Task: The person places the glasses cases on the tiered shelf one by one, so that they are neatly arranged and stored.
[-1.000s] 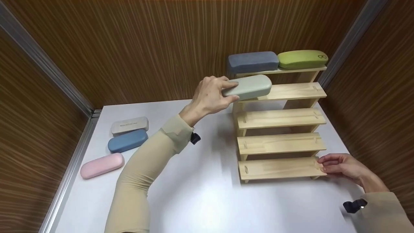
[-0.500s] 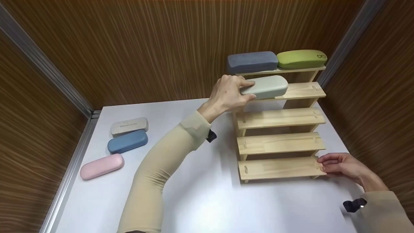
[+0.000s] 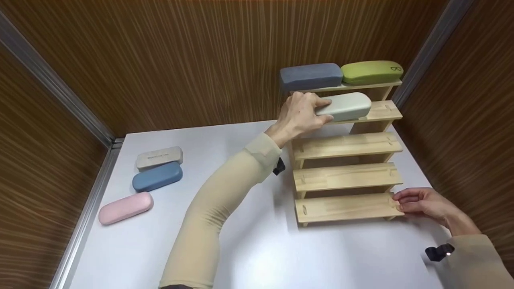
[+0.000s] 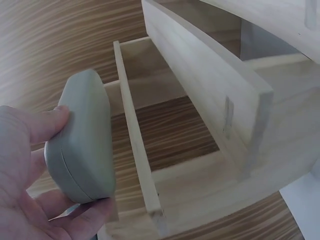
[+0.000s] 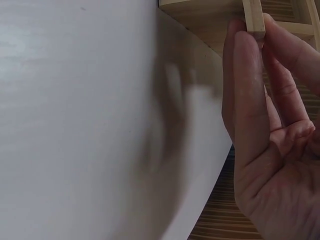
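My left hand grips a pale grey-green glasses case by its left end, thumb on the near side. In the head view the case overlaps the second shelf from the top of a stepped wooden rack. The left wrist view shows the case between thumb and fingers, beside the rack's boards. At the right end of the lowest shelf, my right hand pinches the board's corner; the right wrist view shows thumb and fingers on either side of the board end.
A slate-blue case and a lime-green case sit side by side on the top shelf. On the white table's left lie a cream case, a blue case and a pink case. Wood-grain walls enclose the table.
My left hand has carried the pale grey-green glasses case rightward along the second shelf from the top. The right hand stays at the lowest shelf's corner.
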A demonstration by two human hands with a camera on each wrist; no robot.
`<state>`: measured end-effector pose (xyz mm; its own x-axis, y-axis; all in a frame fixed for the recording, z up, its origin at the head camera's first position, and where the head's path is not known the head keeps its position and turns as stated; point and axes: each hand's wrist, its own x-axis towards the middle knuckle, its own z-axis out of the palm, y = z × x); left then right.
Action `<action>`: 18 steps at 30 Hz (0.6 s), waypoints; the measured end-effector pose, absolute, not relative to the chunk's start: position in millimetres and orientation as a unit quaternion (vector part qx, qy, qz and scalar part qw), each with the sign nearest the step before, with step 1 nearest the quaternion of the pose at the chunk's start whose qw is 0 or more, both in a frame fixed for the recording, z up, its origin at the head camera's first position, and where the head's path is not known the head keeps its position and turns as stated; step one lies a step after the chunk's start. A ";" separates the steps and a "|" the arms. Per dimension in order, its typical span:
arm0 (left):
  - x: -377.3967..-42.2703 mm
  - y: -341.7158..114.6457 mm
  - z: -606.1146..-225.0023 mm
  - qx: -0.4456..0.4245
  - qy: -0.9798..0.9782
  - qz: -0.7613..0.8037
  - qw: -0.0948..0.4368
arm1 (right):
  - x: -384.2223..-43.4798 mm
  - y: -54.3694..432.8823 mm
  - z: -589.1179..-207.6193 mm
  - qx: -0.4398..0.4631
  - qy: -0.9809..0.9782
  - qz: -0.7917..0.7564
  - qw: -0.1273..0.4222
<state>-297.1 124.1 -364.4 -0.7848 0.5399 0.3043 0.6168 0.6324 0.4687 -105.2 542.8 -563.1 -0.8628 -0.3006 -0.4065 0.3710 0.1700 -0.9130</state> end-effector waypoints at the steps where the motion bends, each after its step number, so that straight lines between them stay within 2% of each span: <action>1: -297.3 127.4 -364.7 -0.321 -0.901 -0.285 0.068 | -105.2 543.0 -563.0 0.024 0.719 -0.644 0.260; 18: -293.3 187.2 -369.2 -0.313 -0.919 -0.231 0.060 | -94.9 545.1 -563.4 0.027 0.719 -0.645 0.255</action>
